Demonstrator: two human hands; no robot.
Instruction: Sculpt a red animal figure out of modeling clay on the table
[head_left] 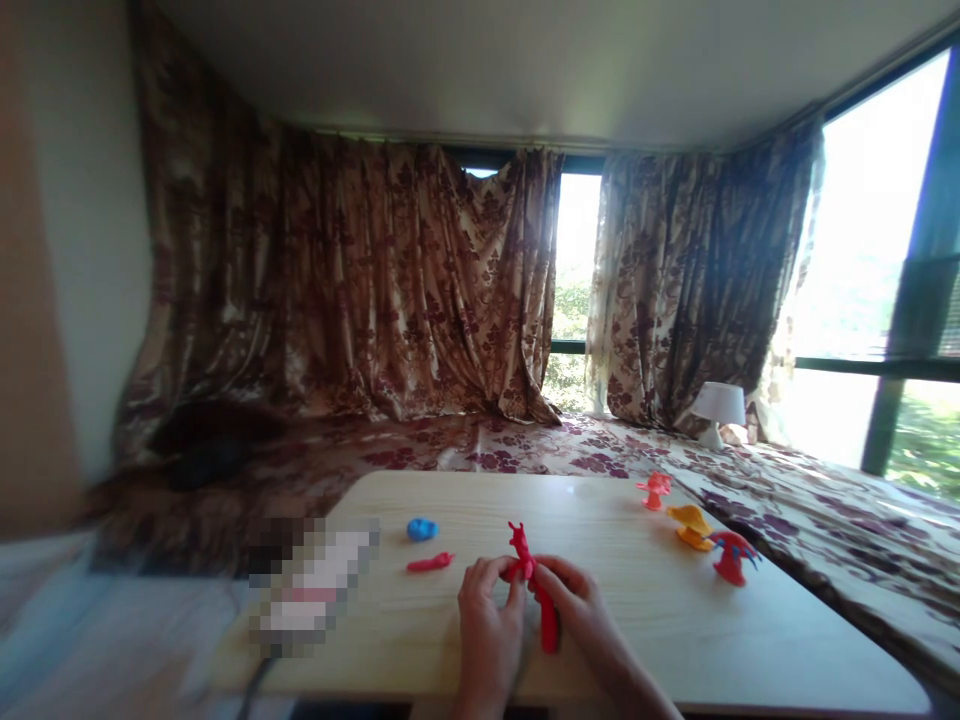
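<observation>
My left hand (489,605) and my right hand (576,595) meet over the near middle of the table, both closed around a red figure (549,622). It looks like modelling clay, with small horn-like prongs at the top and a long thick strip hanging down between my hands. Fingers and thumbs pinch its middle, which is partly hidden. Just left of my hands lies a red clay piece (430,563), long with a knobbed end. Behind that piece sits a rounded blue clay lump (422,529). Neither one touches my hands.
Along the right of the wooden table (600,660) stand a pinkish-red figure (655,490), a yellow figure (691,525) and a red figure with blue strands (731,560). A pixelated object (322,580) with a cable lies left. Beyond are a white lamp (718,403) and curtains (420,280).
</observation>
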